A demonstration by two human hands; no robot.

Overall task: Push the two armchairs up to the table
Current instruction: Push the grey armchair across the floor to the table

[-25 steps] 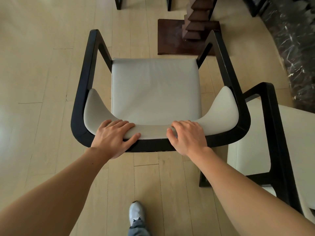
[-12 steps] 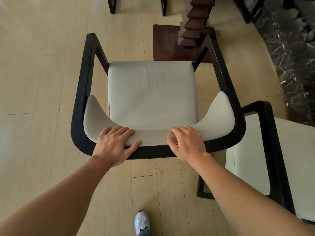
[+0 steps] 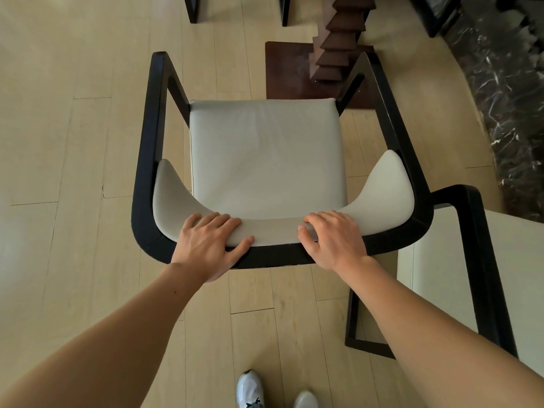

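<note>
Nearest you, at 6 o'clock, the toes of two pale shoes (image 3: pixel 250 388) stand on the light wood floor (image 3: pixel 73 172). Both bare forearms reach forward from the lower corners. Your left hand (image 3: pixel 206 245) lies over the top of the chair back (image 3: pixel 273 235), fingers (image 3: pixel 217 220) curled down the padded inner face and thumb stretched along the rim toward the middle. Your right hand (image 3: pixel 334 238) grips the same back just to the right, fingers bent over the cushion, thumb tucked on the near side. Both hands are closed around that back, palms on the black frame.

The armchair (image 3: pixel 265 160) sits dead centre, its grey seat open toward 12 o'clock and its black arms running away from you. A second armchair (image 3: pixel 477 260) stands at 3 o'clock, its near arm just beside the first chair's right rear corner.

Beyond, at 1 o'clock, a stepped brown table base (image 3: pixel 338 39) rises from a dark square plate; the first chair's right arm tip overlaps it. Dark marble flooring (image 3: pixel 506 107) fills the 2 o'clock corner.
</note>
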